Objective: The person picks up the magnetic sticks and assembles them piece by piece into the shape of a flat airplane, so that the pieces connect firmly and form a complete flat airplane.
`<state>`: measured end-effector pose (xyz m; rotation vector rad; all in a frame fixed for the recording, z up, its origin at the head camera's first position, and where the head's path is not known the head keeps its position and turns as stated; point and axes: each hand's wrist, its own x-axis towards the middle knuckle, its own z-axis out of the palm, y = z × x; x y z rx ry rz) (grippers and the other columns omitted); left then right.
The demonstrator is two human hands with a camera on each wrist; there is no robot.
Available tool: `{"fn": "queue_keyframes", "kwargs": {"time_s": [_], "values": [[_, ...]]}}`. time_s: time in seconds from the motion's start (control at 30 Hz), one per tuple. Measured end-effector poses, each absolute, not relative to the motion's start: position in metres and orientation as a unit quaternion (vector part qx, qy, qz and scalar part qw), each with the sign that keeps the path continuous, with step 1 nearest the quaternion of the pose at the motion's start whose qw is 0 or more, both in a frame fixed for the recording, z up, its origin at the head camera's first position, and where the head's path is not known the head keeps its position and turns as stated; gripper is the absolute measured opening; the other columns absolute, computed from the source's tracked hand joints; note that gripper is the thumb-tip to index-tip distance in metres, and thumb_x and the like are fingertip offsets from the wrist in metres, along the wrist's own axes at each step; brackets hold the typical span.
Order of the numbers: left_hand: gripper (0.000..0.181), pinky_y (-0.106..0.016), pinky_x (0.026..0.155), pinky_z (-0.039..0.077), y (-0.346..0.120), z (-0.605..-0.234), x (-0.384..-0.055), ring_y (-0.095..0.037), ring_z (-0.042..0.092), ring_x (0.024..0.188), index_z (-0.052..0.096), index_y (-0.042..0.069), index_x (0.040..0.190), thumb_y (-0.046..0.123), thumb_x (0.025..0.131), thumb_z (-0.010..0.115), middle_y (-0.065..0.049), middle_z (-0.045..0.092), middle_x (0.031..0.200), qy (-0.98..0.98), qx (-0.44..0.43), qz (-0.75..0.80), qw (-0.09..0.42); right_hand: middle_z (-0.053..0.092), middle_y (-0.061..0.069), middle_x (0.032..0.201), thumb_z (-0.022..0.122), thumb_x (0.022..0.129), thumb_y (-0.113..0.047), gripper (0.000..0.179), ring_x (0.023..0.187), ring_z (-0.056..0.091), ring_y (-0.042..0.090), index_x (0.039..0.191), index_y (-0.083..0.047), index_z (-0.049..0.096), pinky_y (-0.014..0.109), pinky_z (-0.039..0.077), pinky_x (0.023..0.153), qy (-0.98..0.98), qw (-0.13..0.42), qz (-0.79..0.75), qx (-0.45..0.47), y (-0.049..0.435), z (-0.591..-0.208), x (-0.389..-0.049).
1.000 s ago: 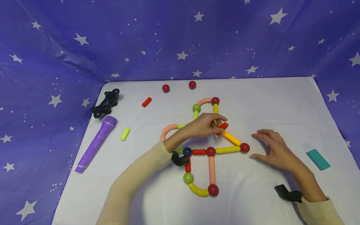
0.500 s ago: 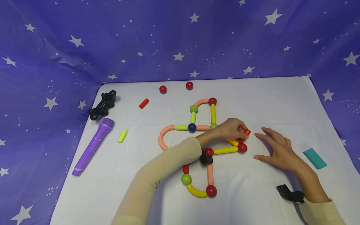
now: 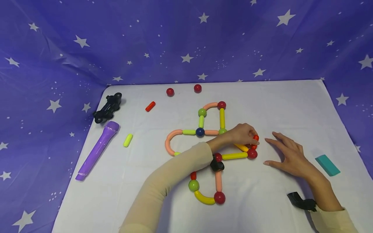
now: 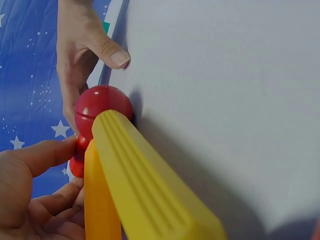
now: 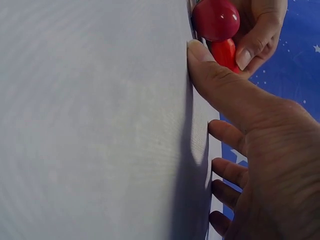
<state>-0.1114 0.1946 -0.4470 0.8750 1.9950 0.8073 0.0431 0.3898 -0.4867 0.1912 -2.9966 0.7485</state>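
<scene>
My left hand (image 3: 240,134) pinches a short red magnetic rod (image 3: 255,138) between thumb and fingers. In the right wrist view, the red rod's end (image 5: 224,54) meets a red ball (image 5: 216,20). This red ball (image 3: 252,153) is the right tip of a flat figure of coloured balls and rods. A yellow rod (image 3: 234,156) and an orange-yellow rod (image 3: 241,147) also run to it. My right hand (image 3: 287,155) rests on the cloth just right of the ball, fingers spread and holding nothing. My left forearm hides part of the figure's middle.
Two red balls (image 3: 197,88), a red rod (image 3: 150,106) and a lime rod (image 3: 128,140) lie loose. A purple microphone-shaped toy (image 3: 97,150) and a black knobbed object (image 3: 107,108) are at the left. A teal block (image 3: 327,165) lies right. A starry curtain (image 3: 186,38) rises behind.
My left hand has carried the red rod rightward from over the figure's middle to the red ball at its right tip, turning it more upright in view. My right hand has barely moved.
</scene>
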Motion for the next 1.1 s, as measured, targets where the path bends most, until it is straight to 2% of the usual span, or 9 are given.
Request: {"fn": "queue_keyframes", "kwargs": {"time_s": [0.17, 0.33, 0.47, 0.67, 0.8, 0.93, 1.0, 1.1], "values": [[0.036, -0.013, 0.054, 0.045, 0.196, -0.447, -0.110, -0.009, 0.058, 0.057, 0.063, 0.010, 0.127, 0.026, 0.095, 0.065, 0.000, 0.062, 0.071, 0.779, 0.362, 0.308, 0.409, 0.033, 0.022, 0.152, 0.090, 0.064, -0.033, 0.089, 0.140, 0.023, 0.044, 0.142, -0.017, 0.050, 0.070, 0.019, 0.092, -0.966, 0.021, 0.248, 0.061, 0.391, -0.486, 0.044], [0.039, -0.012, 0.056, 0.044, 0.196, -0.446, -0.110, -0.007, 0.056, 0.060, 0.060, 0.010, 0.133, 0.026, 0.098, 0.061, 0.000, 0.059, 0.074, 0.767, 0.404, 0.294, 0.402, 0.032, 0.022, 0.152, 0.090, 0.064, -0.032, 0.088, 0.140, 0.024, 0.045, 0.141, -0.018, 0.050, 0.071, 0.018, 0.092, -0.966, 0.019, 0.251, 0.055, 0.391, -0.486, 0.044], [0.042, -0.012, 0.059, 0.042, 0.197, -0.445, -0.108, -0.006, 0.052, 0.066, 0.054, 0.010, 0.140, 0.024, 0.100, 0.056, 0.001, 0.058, 0.083, 0.763, 0.442, 0.266, 0.391, 0.032, 0.023, 0.152, 0.090, 0.064, -0.032, 0.088, 0.140, 0.024, 0.046, 0.141, -0.017, 0.050, 0.071, 0.019, 0.091, -0.966, 0.021, 0.251, 0.055, 0.390, -0.486, 0.045], [0.048, -0.009, 0.067, 0.041, 0.202, -0.444, -0.102, -0.004, 0.050, 0.082, 0.046, 0.012, 0.146, 0.024, 0.101, 0.054, 0.002, 0.058, 0.106, 0.771, 0.452, 0.237, 0.381, 0.032, 0.023, 0.152, 0.090, 0.064, -0.033, 0.089, 0.139, 0.025, 0.049, 0.141, -0.017, 0.049, 0.070, 0.019, 0.089, -0.966, 0.020, 0.250, 0.055, 0.390, -0.486, 0.044], [0.050, -0.010, 0.059, 0.040, 0.201, -0.444, -0.100, -0.003, 0.049, 0.070, 0.046, 0.009, 0.146, 0.025, 0.100, 0.056, 0.002, 0.058, 0.093, 0.773, 0.451, 0.247, 0.371, 0.032, 0.023, 0.152, 0.090, 0.064, -0.034, 0.089, 0.138, 0.025, 0.049, 0.142, -0.017, 0.049, 0.070, 0.019, 0.089, -0.966, 0.021, 0.250, 0.055, 0.390, -0.486, 0.043], [0.045, -0.012, 0.054, 0.037, 0.197, -0.447, -0.100, -0.003, 0.046, 0.060, 0.055, 0.006, 0.136, 0.026, 0.096, 0.063, 0.003, 0.053, 0.075, 0.769, 0.464, 0.261, 0.353, 0.032, 0.024, 0.151, 0.090, 0.064, -0.033, 0.089, 0.139, 0.025, 0.048, 0.141, -0.016, 0.049, 0.070, 0.019, 0.090, -0.967, 0.023, 0.247, 0.058, 0.389, -0.486, 0.044], [0.047, -0.009, 0.058, 0.038, 0.195, -0.448, -0.099, -0.002, 0.048, 0.065, 0.056, 0.006, 0.135, 0.027, 0.094, 0.066, 0.004, 0.055, 0.079, 0.772, 0.463, 0.267, 0.345, 0.034, 0.025, 0.150, 0.090, 0.064, -0.033, 0.088, 0.138, 0.026, 0.048, 0.140, -0.015, 0.050, 0.071, 0.020, 0.091, -0.967, 0.028, 0.245, 0.060, 0.388, -0.485, 0.043], [0.052, -0.006, 0.067, 0.041, 0.185, -0.443, -0.101, -0.001, 0.053, 0.078, 0.053, 0.008, 0.139, 0.029, 0.093, 0.067, 0.005, 0.062, 0.097, 0.783, 0.446, 0.272, 0.339, 0.037, 0.027, 0.146, 0.091, 0.064, -0.032, 0.086, 0.135, 0.029, 0.048, 0.138, -0.013, 0.051, 0.070, 0.022, 0.092, -0.968, 0.034, 0.243, 0.057, 0.385, -0.483, 0.041]]}}
